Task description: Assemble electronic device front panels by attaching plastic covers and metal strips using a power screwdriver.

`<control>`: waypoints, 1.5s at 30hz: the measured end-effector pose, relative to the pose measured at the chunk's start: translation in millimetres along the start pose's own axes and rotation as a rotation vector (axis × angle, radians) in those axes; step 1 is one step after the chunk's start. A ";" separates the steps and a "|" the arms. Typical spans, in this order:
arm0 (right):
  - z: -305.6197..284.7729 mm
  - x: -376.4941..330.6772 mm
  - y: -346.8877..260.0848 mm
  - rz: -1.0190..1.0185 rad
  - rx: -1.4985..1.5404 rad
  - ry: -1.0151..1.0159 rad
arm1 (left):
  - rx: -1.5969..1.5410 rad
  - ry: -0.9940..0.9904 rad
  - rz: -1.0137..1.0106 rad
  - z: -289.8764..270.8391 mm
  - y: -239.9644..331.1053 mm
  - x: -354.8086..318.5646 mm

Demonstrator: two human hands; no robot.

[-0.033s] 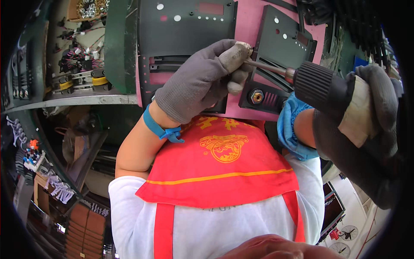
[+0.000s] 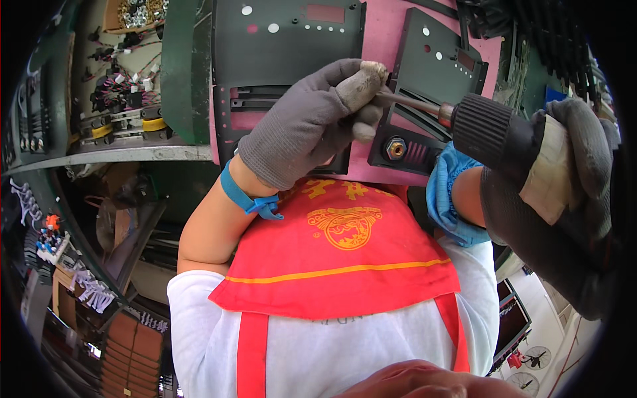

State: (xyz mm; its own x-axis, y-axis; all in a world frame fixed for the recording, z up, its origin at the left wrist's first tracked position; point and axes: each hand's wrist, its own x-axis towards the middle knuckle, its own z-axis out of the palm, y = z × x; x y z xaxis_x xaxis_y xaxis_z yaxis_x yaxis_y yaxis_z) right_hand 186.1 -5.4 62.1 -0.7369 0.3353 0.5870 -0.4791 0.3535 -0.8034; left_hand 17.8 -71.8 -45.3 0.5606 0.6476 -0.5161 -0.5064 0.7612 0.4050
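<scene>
From my remote seat, I saw the power screwdriver [image 2: 483,132] lying to the right of the gloved left hand [image 2: 312,119], its long axis running from lower right to upper left. The gloved right hand [image 2: 587,152] was wrapped around its rear body. The slim bit [image 2: 417,103] reached the left fingertips, so the left hand was nearer the tip. Those fingers were curled and bunched, but I couldn't tell what they pinched. Just beyond the bit lay the smaller dark panel [image 2: 434,50], tilted on the pink mat [image 2: 492,53].
</scene>
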 end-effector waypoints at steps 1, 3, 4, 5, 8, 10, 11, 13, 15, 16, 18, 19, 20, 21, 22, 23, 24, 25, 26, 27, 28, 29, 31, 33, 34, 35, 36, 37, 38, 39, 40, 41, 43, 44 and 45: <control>-6.7 -3.5 -7.7 0.001 0.000 0.002 | -0.001 0.001 0.000 -1.4 -0.4 0.7; -9.7 -10.9 -7.5 0.003 -0.001 0.009 | -0.044 -0.061 0.050 -10.0 -3.0 3.2; -4.3 -2.0 -2.4 0.004 -0.003 0.015 | -0.043 -0.060 0.046 -14.9 -3.9 4.6; 6.2 7.2 6.6 0.005 -0.004 0.021 | -0.113 -0.121 0.020 -19.9 -4.7 5.8; 7.0 7.4 8.5 0.010 -0.003 0.026 | -0.120 -0.169 0.008 -17.4 -3.4 2.1; 6.1 6.7 8.5 0.013 -0.004 0.028 | -0.054 -0.157 0.019 -11.8 -3.3 1.3; 7.7 8.1 9.3 0.013 -0.005 0.029 | -0.057 -0.149 0.013 -9.3 -4.4 1.9; 6.0 5.4 7.3 0.011 -0.005 0.030 | -0.058 -0.137 0.008 -6.8 -4.1 2.2; 6.9 4.5 5.3 0.009 -0.006 0.031 | -0.006 -0.130 0.060 -5.3 -2.9 1.8; 7.4 4.1 4.8 0.009 -0.008 0.032 | -0.006 -0.130 0.062 -3.8 -1.5 0.6; 10.1 4.3 3.6 0.008 -0.013 0.036 | 0.013 -0.063 0.068 0.1 0.7 -3.1; 11.3 4.2 3.2 0.008 -0.017 0.041 | 0.015 -0.064 0.066 1.1 0.0 -4.1; 11.7 5.9 7.2 0.008 -0.021 0.045 | -0.025 -0.052 0.065 1.9 -0.7 -5.0; 14.2 8.2 8.9 0.008 -0.020 0.045 | -0.069 -0.037 0.068 2.0 -1.3 -6.7; 15.2 8.1 8.6 0.007 -0.020 0.046 | -0.069 -0.036 0.070 1.5 -1.6 -8.0; 15.9 7.9 8.7 0.007 -0.020 0.047 | -0.113 -0.054 0.062 0.9 -1.8 -9.3; 16.8 7.4 8.3 0.007 -0.019 0.048 | -0.159 -0.072 0.055 0.4 -2.4 -10.2; 18.4 7.9 9.2 0.007 -0.017 0.048 | -0.160 -0.068 0.057 0.6 -2.8 -11.3; 20.1 8.1 9.7 0.006 -0.014 0.049 | -0.177 -0.058 0.059 1.3 -2.5 -12.8; 20.8 7.3 9.8 0.010 -0.013 0.051 | -0.195 -0.050 0.059 2.4 -2.4 -14.2; 15.1 0.8 6.7 0.012 -0.010 0.053 | -0.199 -0.047 0.058 2.7 -1.5 -16.4; 14.7 -2.2 7.6 0.014 -0.006 0.055 | -0.228 -0.037 -0.006 2.3 0.5 -19.9; 10.6 -8.2 4.3 0.027 -0.003 0.067 | -0.263 -0.028 -0.081 5.0 8.3 -28.3; 12.4 -12.3 10.2 0.039 -0.004 0.090 | -0.034 0.160 -0.155 1.5 22.0 -47.3; 6.5 -21.9 9.5 0.046 -0.006 0.103 | -0.033 0.159 -0.167 -8.1 20.1 -58.6; -0.7 -33.4 8.3 0.054 -0.009 0.118 | 0.376 0.126 0.006 -20.6 14.7 -70.2; 4.3 -30.6 10.1 0.059 -0.005 0.127 | 0.780 0.090 0.189 -25.7 9.6 -79.0; -5.6 -42.5 9.0 0.066 -0.002 0.137 | 1.168 0.097 0.320 -25.6 7.3 -84.5; -7.5 -47.8 7.1 0.073 -0.001 0.147 | 1.554 0.096 0.454 -24.9 4.4 -86.6; -7.5 -49.5 8.5 0.075 0.000 0.157 | 1.786 0.133 0.615 -29.9 -8.3 -86.3; -6.6 -52.3 5.8 0.078 -0.001 0.167 | 1.786 0.126 0.608 -37.4 -15.4 -86.2; -7.7 -55.7 5.4 0.082 -0.002 0.177 | 1.942 0.084 0.692 -46.1 -19.8 -87.1; -14.0 -65.7 8.1 0.090 -0.003 0.191 | 2.144 0.048 0.856 -54.8 -24.9 -88.4; -29.2 -87.5 -0.7 0.093 -0.002 0.195 | 2.142 0.047 0.851 -53.6 -21.6 -88.4; -26.6 -89.7 -1.8 0.097 0.001 0.204 | 2.140 0.050 0.855 -47.7 -14.4 -86.3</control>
State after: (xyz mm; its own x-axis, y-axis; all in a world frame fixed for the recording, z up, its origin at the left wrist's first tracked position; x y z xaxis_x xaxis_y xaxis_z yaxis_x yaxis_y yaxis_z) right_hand 265.7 -12.9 13.5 -0.6681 0.5372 0.5148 -0.4113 0.3100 -0.8572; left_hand -54.5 -140.3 -42.6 0.6412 0.7526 0.1497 0.6638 -0.6419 0.3840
